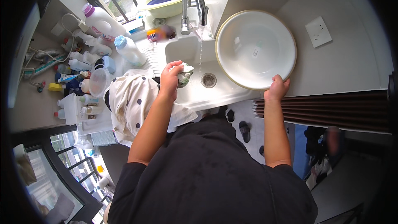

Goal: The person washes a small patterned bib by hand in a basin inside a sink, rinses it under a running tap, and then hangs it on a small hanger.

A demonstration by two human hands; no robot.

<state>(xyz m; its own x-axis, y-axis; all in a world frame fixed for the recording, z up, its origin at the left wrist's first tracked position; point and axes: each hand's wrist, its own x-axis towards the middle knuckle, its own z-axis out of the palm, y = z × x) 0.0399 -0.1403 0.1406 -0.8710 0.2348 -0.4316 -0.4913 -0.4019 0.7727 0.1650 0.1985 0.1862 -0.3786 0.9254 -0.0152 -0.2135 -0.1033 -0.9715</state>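
Observation:
My right hand (276, 87) grips the lower rim of a round white basin (256, 49), which is tilted up beside the sink so that its inside faces me. A small label sticks to the basin's bottom. Bunched in my left hand (171, 77) is a wet-looking white and green cloth (186, 75), held over the left part of the white sink (217, 95). Water runs from the chrome faucet (194, 3) in a thin stream between the cloth and the basin. The metal drain (208, 80) shows below the stream.
Polka-dot fabric (133, 99) lies on the counter left of the sink. Detergent bottles (102, 21) and several smaller bottles (79, 65) crowd the left side. A yellow-rimmed basin (164, 9) stands behind the sink by the window. A wall socket (318, 32) is at right, above a brown curtain (326, 110).

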